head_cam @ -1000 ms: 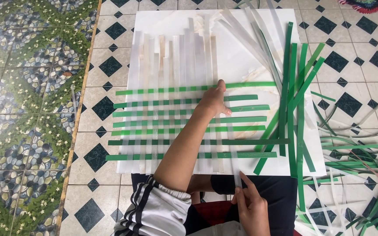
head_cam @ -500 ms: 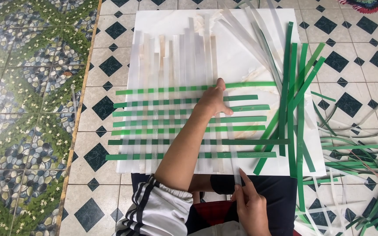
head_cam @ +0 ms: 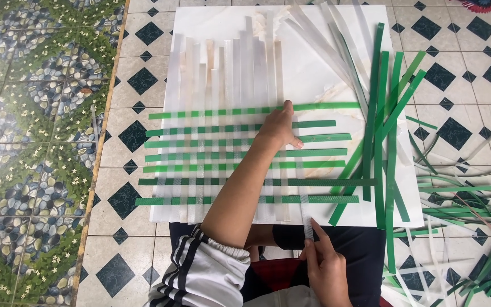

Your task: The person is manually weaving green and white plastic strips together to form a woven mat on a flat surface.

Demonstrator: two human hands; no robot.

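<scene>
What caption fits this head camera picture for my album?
Left hand presses on a mat of green and white strips on a white board, while right hand pinches a white strip.

Loose green strips (head_cam: pixel 461 199) on patterned floor tiles (head_cam: pixel 137 79); pebble-and-flower mat (head_cam: pixel 29 142) alongside.

A single head-worn camera looks steeply down from above the seated person, fairly close, facing away over the white board (head_cam: pixel 325 79) onto the tiled floor (head_cam: pixel 456 79).
</scene>
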